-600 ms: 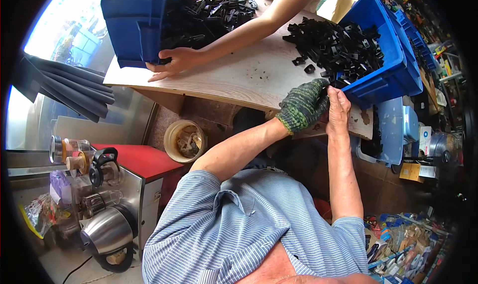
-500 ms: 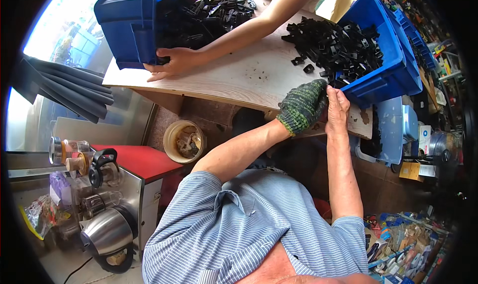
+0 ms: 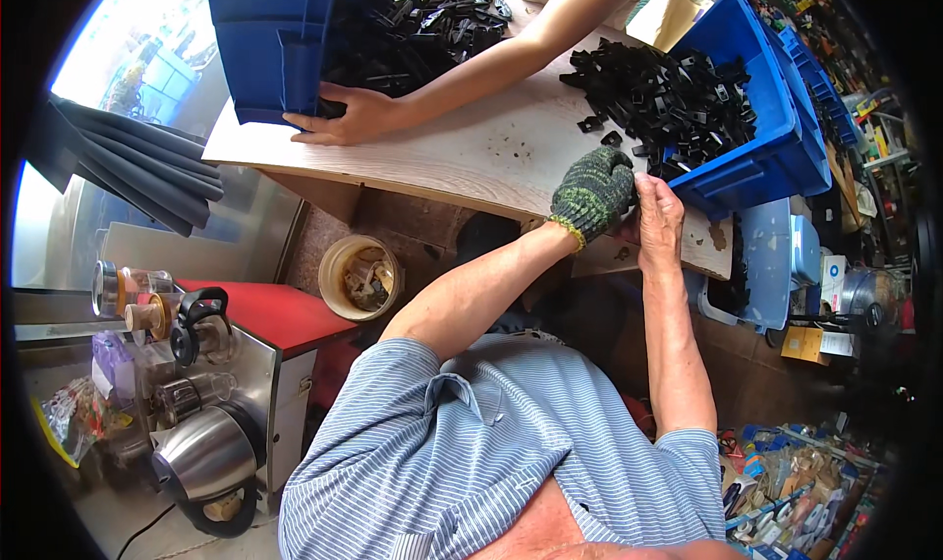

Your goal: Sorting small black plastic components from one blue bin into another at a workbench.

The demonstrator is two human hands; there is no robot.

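My left hand, in a dark green knitted glove, is closed at the near edge of the wooden table. Beside it my bare right hand is closed too, thumb up and fingers curled in. Whatever the two hands hold between them is hidden. Just beyond them a heap of small black plastic parts spills from a tipped blue bin onto the tabletop. A few loose parts lie close to my glove.
Across the table a co-worker's hand steadies another tipped blue bin beside more black parts. On the floor stands a bucket with scraps. A red-topped cabinet and a steel kettle are at left, a translucent tub at right.
My hands have drawn slightly back from the heap, still close together. The co-worker's bin and hand have shifted a little; the whole view has also moved slightly.
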